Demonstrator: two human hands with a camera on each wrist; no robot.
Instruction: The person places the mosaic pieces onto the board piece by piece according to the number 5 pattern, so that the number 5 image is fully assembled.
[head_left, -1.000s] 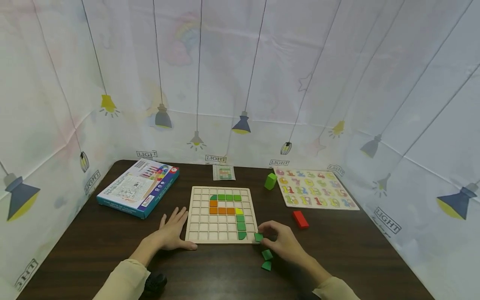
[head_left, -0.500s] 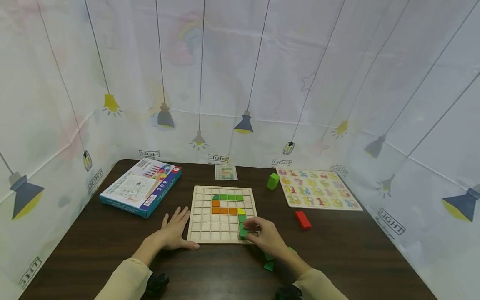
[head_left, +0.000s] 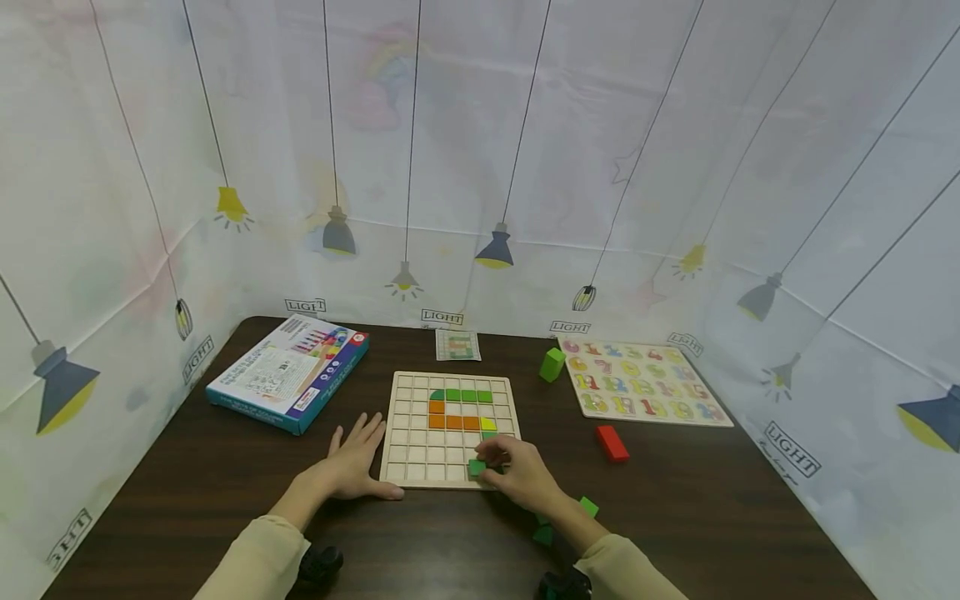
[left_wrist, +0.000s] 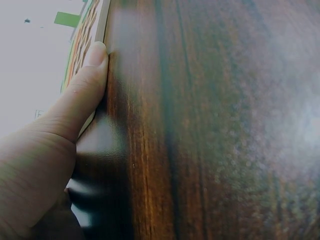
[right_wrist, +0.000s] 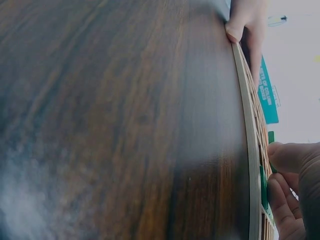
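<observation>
1. The right hand point(head_left: 519, 475) pinches a green tile point(head_left: 476, 467) between thumb and fingertips, right over the bottom row of the wooden grid board point(head_left: 408, 433) (the cell beneath is hidden by the fingers).
2. Just beyond that grip, green, orange and yellow tiles point(head_left: 460, 410) sit in the board's cells.
3. The left hand point(head_left: 349, 467) lies flat on the table point(head_left: 187, 483), fingers straight, gripping nothing, thumb along the board's near left edge.
4. Behind the right wrist lie loose green pieces point(head_left: 588, 506); further right, a red block point(head_left: 612, 442).
</observation>
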